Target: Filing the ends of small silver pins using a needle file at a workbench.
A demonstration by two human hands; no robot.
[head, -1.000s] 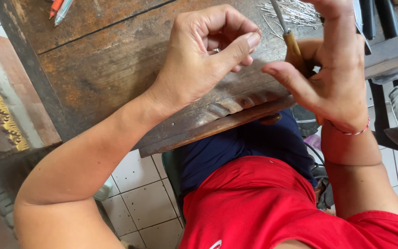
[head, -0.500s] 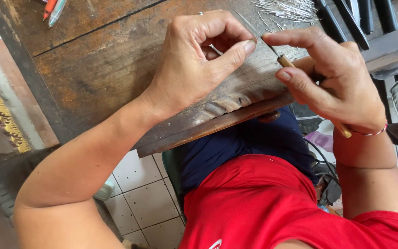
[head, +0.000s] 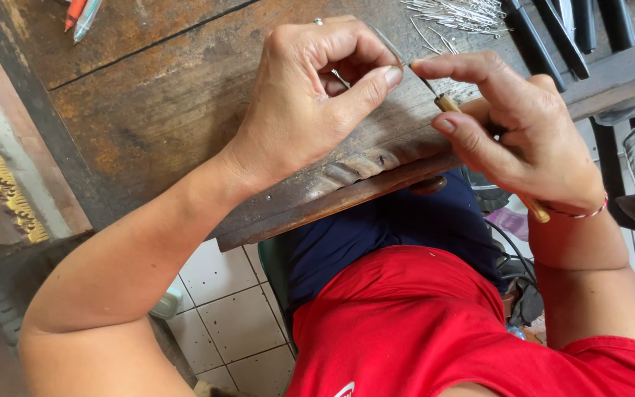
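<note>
My left hand (head: 310,95) is curled on the worn wooden bench (head: 163,95), thumb pressed against the fingers, pinching a small thin metal wire (head: 339,76) that mostly hides inside the fist. My right hand (head: 523,140) grips a slim tool with a wooden handle (head: 447,103). The handle's far end pokes out by the wrist. The tool's thin metal shaft reaches up to my left thumb tip, and my right forefinger lies along it. The two hands nearly touch above the bench's carved front edge.
A heap of thin metal wires (head: 457,15) lies at the back of the bench, with several black-handled tools (head: 553,37) to its right. Pens (head: 79,15) lie at the far left. A gilded carved frame (head: 1,184) stands left, above a tiled floor (head: 229,301).
My right hand has come down from a raised position and turned, bringing the tool's tip to my left thumb. The left hand has stayed curled in the same place.
</note>
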